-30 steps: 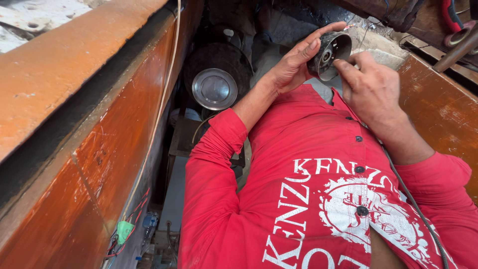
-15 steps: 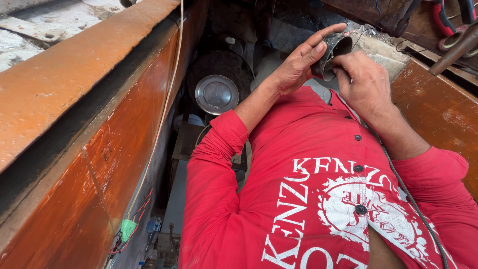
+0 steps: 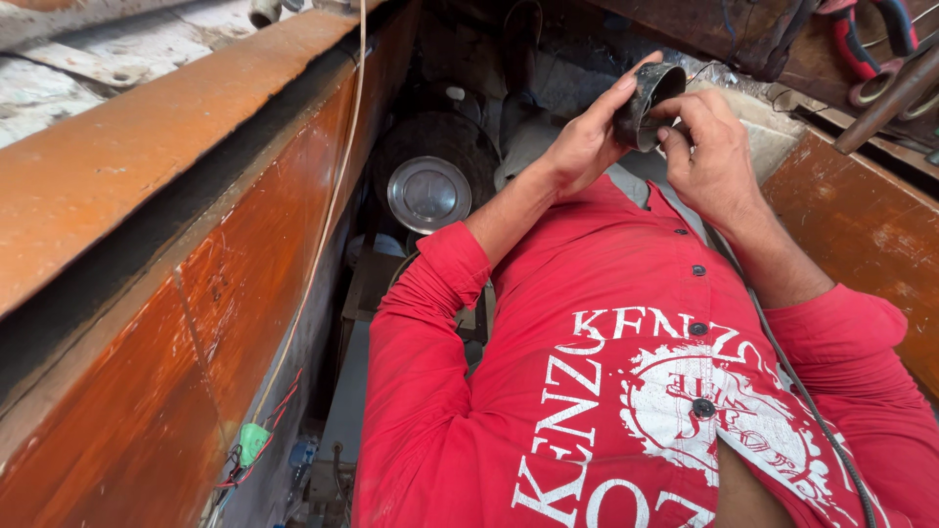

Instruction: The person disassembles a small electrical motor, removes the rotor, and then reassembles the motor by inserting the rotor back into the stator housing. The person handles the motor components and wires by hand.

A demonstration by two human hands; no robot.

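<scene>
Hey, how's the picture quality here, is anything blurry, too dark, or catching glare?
In the head view, the left hand and right hand holding the dark round part are lit evenly and fairly sharp; the round metal lid catches a soft sheen; the recess behind it sinks into deep shadow; the orange panel at the near left looks stretched by the wide lens.

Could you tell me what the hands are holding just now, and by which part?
Both hold a dark round metal part: left hand around its side, right hand fingertips at its lower rim.
</scene>
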